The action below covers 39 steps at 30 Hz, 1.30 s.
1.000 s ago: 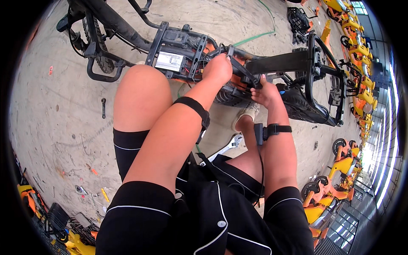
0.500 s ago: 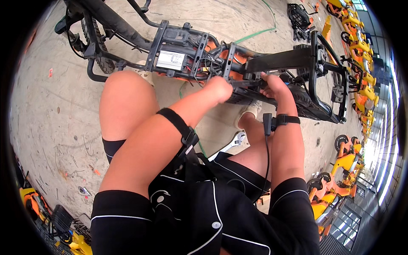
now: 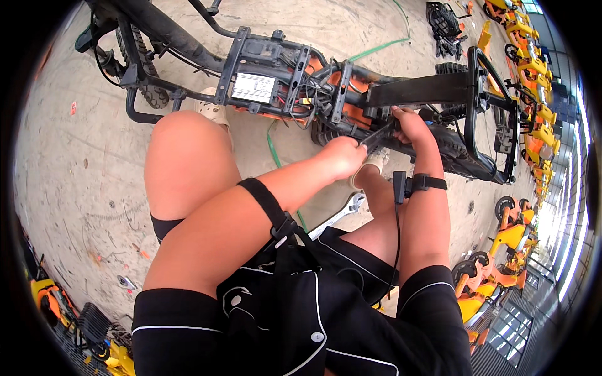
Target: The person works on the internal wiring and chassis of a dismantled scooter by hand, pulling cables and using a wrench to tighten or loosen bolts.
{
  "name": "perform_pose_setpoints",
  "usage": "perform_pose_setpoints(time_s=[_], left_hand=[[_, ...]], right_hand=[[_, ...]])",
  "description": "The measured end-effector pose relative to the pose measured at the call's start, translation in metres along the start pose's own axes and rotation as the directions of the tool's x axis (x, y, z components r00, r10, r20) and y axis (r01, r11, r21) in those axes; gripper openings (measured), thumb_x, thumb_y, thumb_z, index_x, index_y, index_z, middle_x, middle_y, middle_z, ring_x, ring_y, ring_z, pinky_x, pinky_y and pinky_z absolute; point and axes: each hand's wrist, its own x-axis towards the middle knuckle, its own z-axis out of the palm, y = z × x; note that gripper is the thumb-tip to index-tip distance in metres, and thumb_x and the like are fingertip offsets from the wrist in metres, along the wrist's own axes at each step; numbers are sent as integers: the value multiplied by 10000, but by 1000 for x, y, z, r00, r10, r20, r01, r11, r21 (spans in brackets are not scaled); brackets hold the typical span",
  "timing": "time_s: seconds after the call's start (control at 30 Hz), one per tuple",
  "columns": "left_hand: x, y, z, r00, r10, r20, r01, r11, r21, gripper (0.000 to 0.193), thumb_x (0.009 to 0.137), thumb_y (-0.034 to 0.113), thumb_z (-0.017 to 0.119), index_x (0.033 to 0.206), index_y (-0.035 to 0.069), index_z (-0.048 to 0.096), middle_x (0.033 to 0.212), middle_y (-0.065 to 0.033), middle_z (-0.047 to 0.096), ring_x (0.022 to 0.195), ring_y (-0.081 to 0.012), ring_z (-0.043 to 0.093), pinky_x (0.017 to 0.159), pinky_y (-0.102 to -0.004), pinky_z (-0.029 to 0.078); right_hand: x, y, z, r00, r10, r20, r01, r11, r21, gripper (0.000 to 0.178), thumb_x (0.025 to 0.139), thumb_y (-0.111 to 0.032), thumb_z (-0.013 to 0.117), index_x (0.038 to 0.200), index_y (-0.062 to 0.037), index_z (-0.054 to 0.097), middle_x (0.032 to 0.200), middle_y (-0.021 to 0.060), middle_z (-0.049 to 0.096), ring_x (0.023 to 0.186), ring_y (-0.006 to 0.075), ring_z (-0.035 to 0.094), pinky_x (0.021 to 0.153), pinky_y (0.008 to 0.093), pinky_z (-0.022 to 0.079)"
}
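A stripped black scooter frame lies across the space in front of me. My left hand is closed round the near end of a dark, narrow bar, perhaps a tool handle. This bar slants up and right to the frame's near side. At its far end my right hand curls its fingers, thumb up against the frame; what lies under those fingers is partly hidden. Left of the hands are loose wires and a box with a white label, set in the frame.
A large silver wrench lies between my legs. Wheels sit beside the frame. A green strap crosses the concrete floor near a heap of black parts. Rows of yellow and orange scooters stand along the right.
My left hand has swung down and right, away from the frame, with the bar's near end. My right hand has stayed almost in place.
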Motion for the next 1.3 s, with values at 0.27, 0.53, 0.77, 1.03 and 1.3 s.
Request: perform_pose_setpoints(time_s=[0.27, 0.53, 0.77, 1.03, 1.3], left_hand=[[22, 16, -28, 888, 289, -358, -224, 951, 213, 389, 985, 325, 499, 872, -27, 620, 752, -197, 629, 754, -362, 620, 731, -453, 471], [52, 14, -41, 825, 331, -457, -328, 940, 87, 333, 993, 262, 488, 849, -17, 598, 667, -121, 595, 621, -235, 571, 617, -400, 448], [8, 18, -21, 998, 36, -58, -41, 995, -94, 280, 978, 252, 530, 853, 14, 611, 678, -19, 540, 502, -128, 468, 485, -313, 402], [-10, -13, 12, 960, 229, 162, -264, 932, 247, 302, 940, 207, 520, 1087, 2, 687, 949, -173, 706, 854, -303, 681, 777, -402, 533], [1, -7, -1, 983, 176, 57, -185, 936, 301, 308, 903, 187, 504, 1068, 3, 689, 1050, -225, 682, 1024, -375, 641, 908, -430, 500]], right_hand=[[3, 3, 5, 991, 129, -45, -118, 973, 198, 492, 970, -481, 502, 1123, -21, 588, 688, 93, 600, 506, 150, 521, 477, 287, 439], [5, 3, 7, 989, 141, -46, -124, 956, 267, 516, 964, -480, 510, 1123, 4, 590, 723, 99, 625, 547, 161, 566, 505, 292, 478], [-1, -4, 4, 999, -7, -53, 12, 996, 93, 464, 981, -410, 507, 1175, 1, 602, 807, 88, 636, 625, 143, 581, 535, 282, 490], [11, -4, 9, 992, -84, -91, 70, 986, -151, 493, 954, -359, 567, 1235, 46, 578, 987, 150, 663, 813, 239, 632, 695, 370, 539], [4, -6, 12, 959, -251, -131, 193, 919, -344, 515, 917, -263, 597, 1316, 55, 523, 1262, 286, 599, 1234, 403, 547, 1018, 413, 423]])
